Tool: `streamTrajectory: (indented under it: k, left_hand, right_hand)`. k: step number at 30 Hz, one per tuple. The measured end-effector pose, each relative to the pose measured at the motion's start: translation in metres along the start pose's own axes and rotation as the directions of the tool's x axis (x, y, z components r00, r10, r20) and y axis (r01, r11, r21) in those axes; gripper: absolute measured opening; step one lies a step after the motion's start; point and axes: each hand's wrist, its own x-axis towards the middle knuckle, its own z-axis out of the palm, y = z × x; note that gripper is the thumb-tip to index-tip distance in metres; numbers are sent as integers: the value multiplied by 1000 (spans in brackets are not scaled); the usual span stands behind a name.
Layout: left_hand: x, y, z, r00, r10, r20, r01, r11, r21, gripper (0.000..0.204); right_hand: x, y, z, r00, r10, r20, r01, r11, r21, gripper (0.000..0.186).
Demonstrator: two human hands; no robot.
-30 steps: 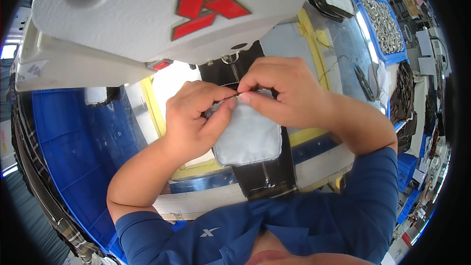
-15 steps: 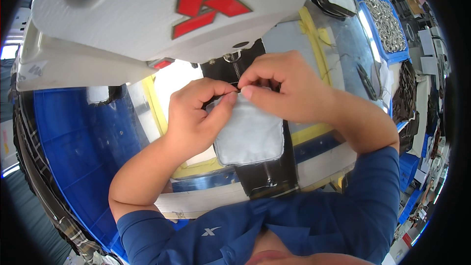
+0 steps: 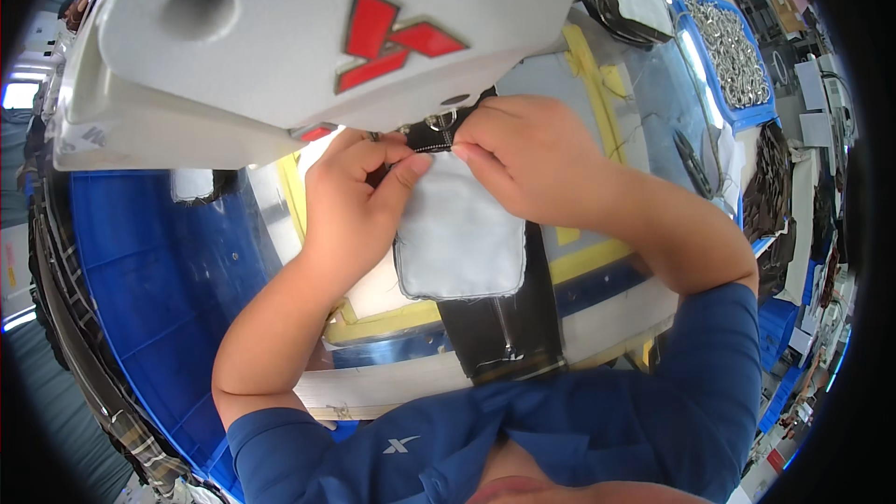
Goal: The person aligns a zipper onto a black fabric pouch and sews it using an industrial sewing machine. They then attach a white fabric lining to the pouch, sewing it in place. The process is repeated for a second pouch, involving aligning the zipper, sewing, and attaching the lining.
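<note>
Head: left hand (image 3: 359, 189), right hand (image 3: 537, 159), both pinching one grey panel (image 3: 462, 233).

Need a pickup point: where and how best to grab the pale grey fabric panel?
Probably pinch the pale grey fabric panel by its lower edge, coming in from the blue shirt side: that edge looks flat and no hand covers it. The left hand and right hand occupy the opposite end, nearer the white machine.

A: where's everything sit around the fabric panel (image 3: 462, 233)?
B: so it's on top of the zippered strip (image 3: 481, 341). machine head (image 3: 271, 51) at 11 o'clock, bin (image 3: 154, 303) at 9, tray (image 3: 754, 117) at 2 with metal hardware (image 3: 728, 56) in it
</note>
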Motion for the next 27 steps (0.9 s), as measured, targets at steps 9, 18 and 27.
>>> streamTrajectory:
  k: [9, 18, 27]
  left_hand:
    - [45, -48, -18, 953, 225, 205, -290, 874, 390, 37]
    - [53, -59, -17, 962, 187, 196, -237, 932, 274, 25]
    - [71, -64, -16, 846, 504, 173, -525, 732, 434, 27]
  right_hand:
    - [38, 25, -9, 970, 186, 154, -172, 980, -101, 24]
    - [44, 40, -6, 953, 216, 213, -200, 975, -95, 27]
    - [55, 41, -14, 916, 278, 289, -270, 960, -68, 26]
